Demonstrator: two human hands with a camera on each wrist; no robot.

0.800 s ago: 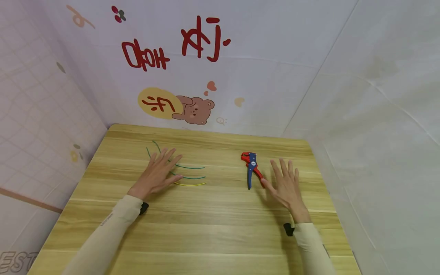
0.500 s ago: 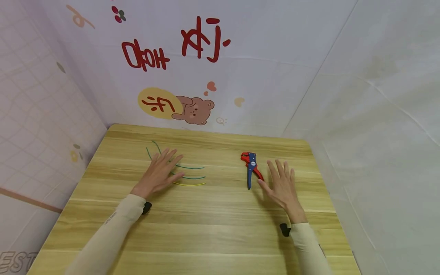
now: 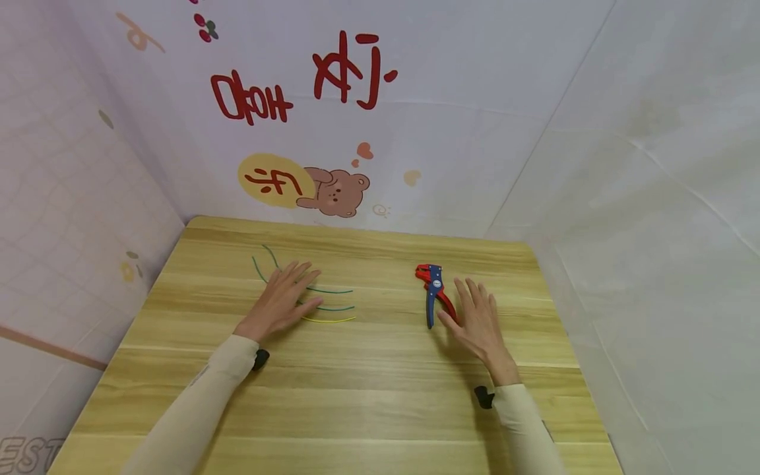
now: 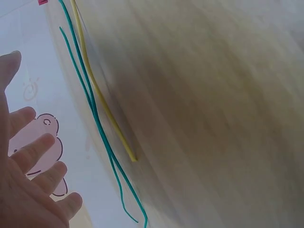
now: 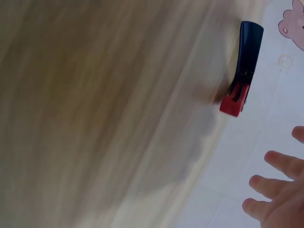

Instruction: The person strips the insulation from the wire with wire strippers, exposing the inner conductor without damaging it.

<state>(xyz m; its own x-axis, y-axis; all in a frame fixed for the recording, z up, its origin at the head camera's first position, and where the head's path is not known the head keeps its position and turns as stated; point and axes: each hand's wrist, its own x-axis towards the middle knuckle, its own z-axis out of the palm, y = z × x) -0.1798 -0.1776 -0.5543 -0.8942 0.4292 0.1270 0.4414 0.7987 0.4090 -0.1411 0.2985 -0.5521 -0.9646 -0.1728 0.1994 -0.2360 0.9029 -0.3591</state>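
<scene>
Two green wires (image 3: 334, 291) and a yellow wire (image 3: 332, 321) lie on the wooden table at the left. Over them is my left hand (image 3: 282, 301), fingers spread, covering their middle stretches in the head view. The left wrist view shows the green wires (image 4: 98, 123) and yellow wire (image 4: 105, 101) apart from the fingers. A wire stripper (image 3: 435, 280) with one blue and one red handle lies right of centre. Just to its right my right hand (image 3: 479, 326) has its fingers extended and holds nothing. Its thumb is close to the red handle; whether they touch I cannot tell.
The wooden table (image 3: 356, 402) meets a white printed wall sheet (image 3: 451, 132) at the back. More sheets hang along the left and right sides. A dark wrist camera (image 3: 483, 397) sits by the right sleeve, another by the left.
My left hand has drifted slightly right over the wires. The right hand has moved left, closer to the wire stripper. Wires and stripper lie as before.
</scene>
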